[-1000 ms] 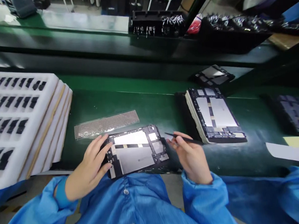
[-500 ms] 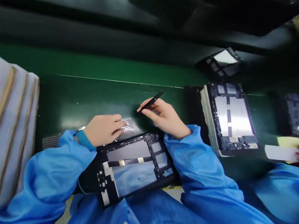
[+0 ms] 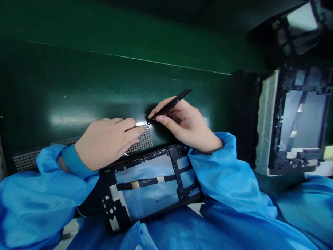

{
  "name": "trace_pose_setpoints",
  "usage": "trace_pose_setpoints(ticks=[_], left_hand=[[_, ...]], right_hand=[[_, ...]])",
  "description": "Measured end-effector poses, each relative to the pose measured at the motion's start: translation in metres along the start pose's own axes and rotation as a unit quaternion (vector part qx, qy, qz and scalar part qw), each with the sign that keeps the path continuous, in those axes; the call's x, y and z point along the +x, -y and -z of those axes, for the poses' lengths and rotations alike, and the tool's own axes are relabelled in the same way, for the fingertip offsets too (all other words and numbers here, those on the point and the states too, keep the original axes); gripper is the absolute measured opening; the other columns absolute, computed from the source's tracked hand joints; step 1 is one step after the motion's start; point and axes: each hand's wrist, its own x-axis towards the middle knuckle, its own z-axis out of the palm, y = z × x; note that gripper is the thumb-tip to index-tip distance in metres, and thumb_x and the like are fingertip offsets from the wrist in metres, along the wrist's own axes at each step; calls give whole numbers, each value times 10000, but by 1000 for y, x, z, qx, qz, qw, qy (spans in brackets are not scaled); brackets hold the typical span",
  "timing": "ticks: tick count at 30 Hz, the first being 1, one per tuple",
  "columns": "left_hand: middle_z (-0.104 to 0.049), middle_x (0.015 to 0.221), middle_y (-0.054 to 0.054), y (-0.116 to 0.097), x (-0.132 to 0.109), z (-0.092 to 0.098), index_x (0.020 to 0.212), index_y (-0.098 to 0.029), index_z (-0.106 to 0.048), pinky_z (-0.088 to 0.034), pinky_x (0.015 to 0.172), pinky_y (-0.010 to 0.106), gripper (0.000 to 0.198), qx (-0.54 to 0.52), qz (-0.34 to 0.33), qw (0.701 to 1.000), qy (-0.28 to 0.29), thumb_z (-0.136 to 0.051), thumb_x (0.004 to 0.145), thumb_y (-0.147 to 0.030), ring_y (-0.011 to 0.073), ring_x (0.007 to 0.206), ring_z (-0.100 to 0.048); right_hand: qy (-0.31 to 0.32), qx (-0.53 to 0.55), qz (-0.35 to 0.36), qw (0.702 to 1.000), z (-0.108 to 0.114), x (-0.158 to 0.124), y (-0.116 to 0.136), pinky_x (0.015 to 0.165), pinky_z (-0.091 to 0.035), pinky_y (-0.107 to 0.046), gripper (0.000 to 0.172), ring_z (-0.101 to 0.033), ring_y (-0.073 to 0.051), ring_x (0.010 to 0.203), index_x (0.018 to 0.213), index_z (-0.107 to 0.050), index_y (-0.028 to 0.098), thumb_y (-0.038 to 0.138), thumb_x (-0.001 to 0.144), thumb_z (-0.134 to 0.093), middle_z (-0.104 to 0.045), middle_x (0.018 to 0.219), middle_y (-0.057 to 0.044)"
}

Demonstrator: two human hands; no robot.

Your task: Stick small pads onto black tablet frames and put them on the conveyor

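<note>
Black tweezers [image 3: 174,103] are pinched in my right hand [image 3: 190,126], their tip down at the far right corner of a sheet of small grey squares [image 3: 143,140]. My left hand [image 3: 108,141] lies over that sheet with its fingers bent, holding it against the green table; its index fingertip is close to the tweezers' tip. The sheet's other end [image 3: 25,161] shows left of my wrist. Nearest my body, an open black device frame [image 3: 149,198] with silvery panels and a dark ribbon cable lies below both hands. Any small piece at the tweezers' tip is too small to tell.
On the right, another device frame [image 3: 302,116] rests on a pale padded block [image 3: 266,125]. Behind it stands a tilted black part with a bright panel [image 3: 302,18]. A co-worker's blue sleeve [image 3: 311,203] is at the lower right. A pale line [image 3: 137,59] crosses the green table.
My right hand has brought the tweezers down to the sheet's corner beside my left fingertips. My view has tilted closer to the table, and the striped stack at left has nearly left it.
</note>
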Motion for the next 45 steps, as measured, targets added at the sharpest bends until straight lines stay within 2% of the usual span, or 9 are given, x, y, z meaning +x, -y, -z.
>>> trace_pose_setpoints(ticks=[7, 13, 16, 20, 25, 30, 35, 38, 45], left_hand=[[-727, 987, 31, -1, 4, -5, 1337, -260, -785, -296, 616, 335, 348, 18, 7, 1000, 6, -492, 1161, -323, 188, 768, -650], [-728, 1039, 76, -6, -14, 13, 1392, -174, -723, -439, 671, 360, 348, 21, -5, 998, -66, -544, 1131, -319, 246, 859, -673], [-717, 1247, 171, -29, -60, 19, 1435, -97, -654, -578, 940, 464, 411, -32, 8, 988, -152, -612, 1090, -317, 338, 1140, -694], [-514, 1669, 271, -82, -111, -8, 1587, -50, -507, -408, 1327, 549, 592, -91, 53, 988, -110, -426, 1157, -449, 423, 1662, -391], [-514, 1704, 238, -128, -93, -26, 1618, -42, -474, -395, 1326, 512, 662, -68, 70, 989, -108, -372, 1163, -512, 403, 1651, -405], [-741, 1193, 137, -79, -33, 16, 1361, -116, -681, -573, 878, 374, 386, -91, 100, 971, -198, -409, 1157, -299, 245, 1063, -705], [-776, 1117, 56, -8, 7, 6, 1251, -214, -752, -324, 610, 317, 363, -23, 82, 996, -40, -439, 1145, -363, 173, 794, -698], [-794, 1119, 45, 3, 9, -8, 1261, -252, -764, -251, 611, 322, 335, 3, 79, 996, 48, -466, 1127, -324, 189, 793, -698], [-762, 934, 47, -6, -3, 8, 1139, -261, -777, -214, 595, 326, 321, -38, 64, 993, 89, -469, 1051, -252, 185, 638, -590]], right_hand=[[9, -43, 15, 999, 0, 4, 3, 977, -643, -344, 118, -809, -201, 1036, 1113, -763, 225, 334, 1068, -762, -838, 1079, -44], [-82, 211, -23, 974, 12, -5, 7, 782, -681, -271, 251, -806, -145, 809, 1008, -795, 233, 399, 911, -955, -873, 939, -5], [-164, 271, -25, 948, 19, -38, 32, 708, -666, -219, 220, -783, -115, 744, 990, -828, 249, 376, 888, -976, -871, 904, 11], [-217, 281, -86, 931, 4, -94, 73, 680, -666, -212, 162, -751, -115, 689, 967, -842, 264, 360, 897, -953, -838, 820, 21], [-273, 304, -153, 900, -57, -129, 92, 757, -704, -231, 126, -815, -132, 776, 984, -818, 281, 339, 938, -920, -844, 833, 24], [-351, 243, -156, 891, -113, -132, 74, 782, -726, -252, 118, -857, -139, 799, 1018, -783, 267, 289, 979, -892, -883, 933, 21], [-374, 104, -88, 917, -137, -128, 62, 969, -726, -316, 178, -867, -158, 1069, 1108, -725, 271, 136, 1020, -800, -891, 1076, 5], [-367, 69, -74, 925, -138, -129, 64, 1032, -716, -377, 212, -860, -172, 1085, 1161, -717, 272, 106, 1036, -758, -885, 1101, -5], [-452, 67, -111, 882, -104, -131, 77, 970, -724, -431, 165, -856, -208, 977, 1108, -786, 301, 165, 1016, -811, -883, 1010, 1]])
